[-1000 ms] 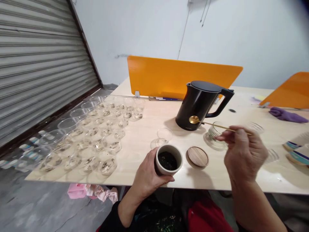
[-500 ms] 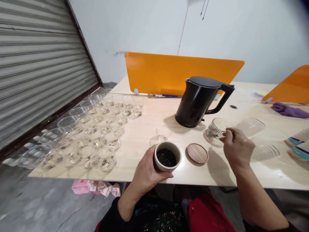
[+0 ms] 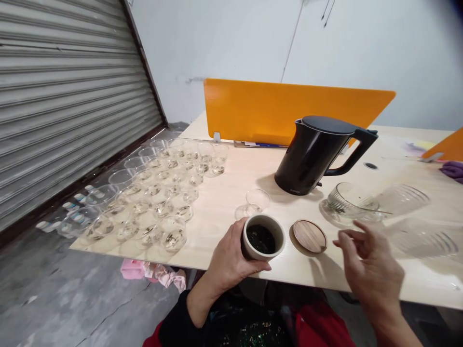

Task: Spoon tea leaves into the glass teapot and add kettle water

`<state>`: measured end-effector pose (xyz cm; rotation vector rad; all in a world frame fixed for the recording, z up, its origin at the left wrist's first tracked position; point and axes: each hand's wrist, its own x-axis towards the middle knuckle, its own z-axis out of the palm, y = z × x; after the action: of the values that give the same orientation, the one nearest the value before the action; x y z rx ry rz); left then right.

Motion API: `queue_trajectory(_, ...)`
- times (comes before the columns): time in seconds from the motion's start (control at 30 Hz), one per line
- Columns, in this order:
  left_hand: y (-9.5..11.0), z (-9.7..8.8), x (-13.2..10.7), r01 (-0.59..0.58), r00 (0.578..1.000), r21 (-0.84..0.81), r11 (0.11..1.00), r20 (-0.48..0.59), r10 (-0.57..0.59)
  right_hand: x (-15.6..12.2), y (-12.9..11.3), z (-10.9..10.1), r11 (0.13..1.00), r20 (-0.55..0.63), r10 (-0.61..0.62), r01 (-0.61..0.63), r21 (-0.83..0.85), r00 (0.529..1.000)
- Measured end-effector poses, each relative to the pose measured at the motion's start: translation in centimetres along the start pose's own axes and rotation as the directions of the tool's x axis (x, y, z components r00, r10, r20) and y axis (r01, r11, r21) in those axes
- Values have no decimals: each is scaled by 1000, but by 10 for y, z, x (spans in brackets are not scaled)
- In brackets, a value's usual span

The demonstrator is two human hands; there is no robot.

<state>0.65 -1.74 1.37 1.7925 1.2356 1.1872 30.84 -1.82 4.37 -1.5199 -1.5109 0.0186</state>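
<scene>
My left hand (image 3: pixel 227 258) is wrapped round a small beige ceramic jar (image 3: pixel 263 237) with dark tea leaves inside, near the table's front edge. A round wooden lid (image 3: pixel 309 236) lies just right of the jar. My right hand (image 3: pixel 372 267) hovers right of the lid with its fingers loosely spread and nothing in them. Behind it stands a ribbed glass cup (image 3: pixel 347 202) with a thin spoon handle resting in it. A black electric kettle (image 3: pixel 318 153) stands further back. A small empty glass (image 3: pixel 256 201) sits behind the jar.
Several clear glasses (image 3: pixel 159 202) with tea leaves fill the table's left part up to its edge. An orange divider (image 3: pixel 289 111) stands at the back. More ribbed glassware (image 3: pixel 408 197) lies on the right. A purple cloth (image 3: pixel 454 169) is at the far right. Pink fabric (image 3: pixel 152 272) lies on the floor.
My right hand let go of the gold spoon, left it in the ribbed cup, and drew back toward me with its fingers open. The left hand still holds the jar.
</scene>
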Motion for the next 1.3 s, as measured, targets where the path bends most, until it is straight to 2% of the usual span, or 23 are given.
queue_trajectory(0.1,1,0,0,1,1000,-9,1000,-4,-1,-9,2,20,988,103,-82,94,-123,991)
queue_trajectory(0.2,1,0,0,0,1000,-13,1000,-1,0,-10,5,35,924,280,-237,305,-231,930)
queue_trajectory(0.3,1,0,0,-4,1000,-3,1000,-7,4,-9,10,43,872,364,-242,366,-326,899)
queue_trajectory(0.43,0,1,0,-6,1000,0,1000,-9,6,-8,18,49,877,382,-207,344,-335,901)
queue_trajectory(0.53,0,1,1,3,1000,-11,1000,-8,-3,-4,14,50,913,334,-202,300,-275,921)
queue_trajectory(0.63,0,0,1,-7,1000,-13,1000,-5,7,4,-11,45,950,237,-250,284,-127,939)
queue_trajectory(0.7,0,0,1,-23,1000,-12,1000,-7,23,9,-36,39,950,226,-301,311,-8,926)
queue_trajectory(0.8,1,0,0,-23,1000,-7,1000,-12,23,14,-75,34,922,322,-386,367,120,864)
queue_trajectory(0.93,2,-1,-1,-9,1000,-1,1000,3,9,15,-107,40,863,474,-486,488,131,734)
queue_trajectory(1.2,-4,0,-1,-63,998,-4,998,18,63,17,-127,51,753,613,-518,657,-3,597)
queue_trajectory(1.3,-5,1,-1,-44,999,-9,999,22,44,14,-127,54,729,643,-509,684,-31,572)
